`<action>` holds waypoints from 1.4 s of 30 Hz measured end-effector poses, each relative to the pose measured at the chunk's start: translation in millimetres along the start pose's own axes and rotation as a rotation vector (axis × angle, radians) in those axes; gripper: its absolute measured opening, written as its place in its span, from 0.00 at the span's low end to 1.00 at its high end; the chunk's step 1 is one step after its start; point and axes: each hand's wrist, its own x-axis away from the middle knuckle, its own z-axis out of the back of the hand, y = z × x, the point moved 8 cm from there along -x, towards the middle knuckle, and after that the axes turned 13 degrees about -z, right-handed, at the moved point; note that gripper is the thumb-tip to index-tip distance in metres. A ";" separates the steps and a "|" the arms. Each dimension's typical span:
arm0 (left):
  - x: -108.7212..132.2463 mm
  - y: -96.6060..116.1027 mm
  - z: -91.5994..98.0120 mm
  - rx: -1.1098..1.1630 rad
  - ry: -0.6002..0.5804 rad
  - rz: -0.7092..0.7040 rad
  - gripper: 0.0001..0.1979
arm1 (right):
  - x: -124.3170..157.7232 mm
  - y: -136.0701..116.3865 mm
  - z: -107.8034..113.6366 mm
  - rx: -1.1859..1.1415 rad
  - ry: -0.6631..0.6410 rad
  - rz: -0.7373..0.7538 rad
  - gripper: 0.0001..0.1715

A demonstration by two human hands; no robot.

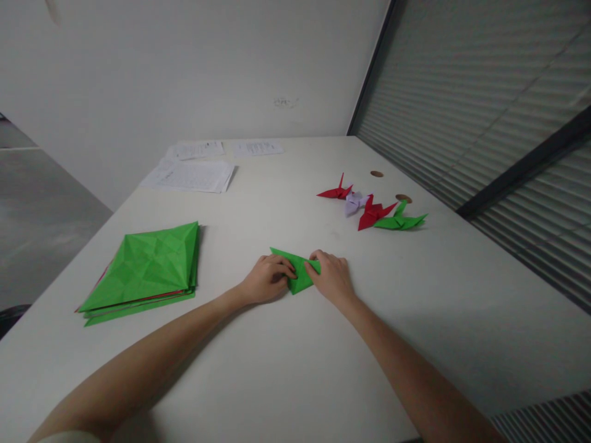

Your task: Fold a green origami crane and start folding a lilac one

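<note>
The left hand and right hand are holding a partly folded green paper. Right of it, four done-looking birds are resting; left, flatter sheets are lying.

The folded paper is green, the table white, 2 cranes red.

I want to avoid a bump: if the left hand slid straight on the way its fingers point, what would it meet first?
Past the green paper that the left hand already touches, probably the right hand, though one view leaves depth uncertain.
</note>
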 end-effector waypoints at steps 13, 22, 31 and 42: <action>1.6 0.1 -4.4 -0.097 -0.058 0.065 0.11 | -0.5 -2.7 0.2 0.036 -0.009 -0.019 0.06; 1.0 0.7 -4.2 -0.101 -0.059 0.050 0.10 | -0.2 -3.2 0.6 0.037 0.002 -0.017 0.06; 0.8 5.0 -4.4 -0.135 -0.086 0.045 0.17 | -0.6 -2.2 -0.1 0.044 0.003 -0.018 0.06; 3.1 3.7 -8.3 -0.241 -0.241 0.030 0.22 | -1.5 -2.0 -2.0 0.063 -0.002 -0.014 0.06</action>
